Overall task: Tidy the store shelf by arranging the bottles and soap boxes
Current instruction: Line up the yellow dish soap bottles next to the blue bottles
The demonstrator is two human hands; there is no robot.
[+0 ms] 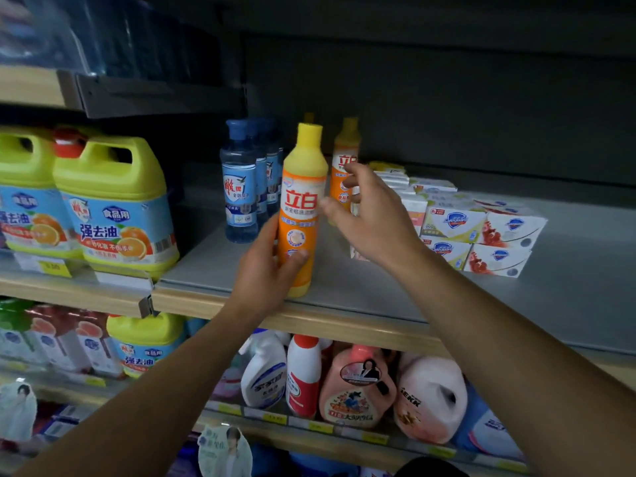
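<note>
We're at a dim store aisle w/ a grey shelf (378,287) that has jugs, blue bottles and soap boxes (478,232) on it, lots of bare space at front. Our left hand (272,266) grips the orange bottle (303,208) low, upright near the front edge, prob. to face its label out. Our right hand (371,215), fingers loose and holding nothing, reaches past it toward the second orange bottle (344,166) behind.

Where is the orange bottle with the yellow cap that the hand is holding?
The orange bottle stands at the front edge of the grey shelf, mid-frame, gripped low by the left hand, with blue bottles behind-left and soap boxes to the right.
</note>
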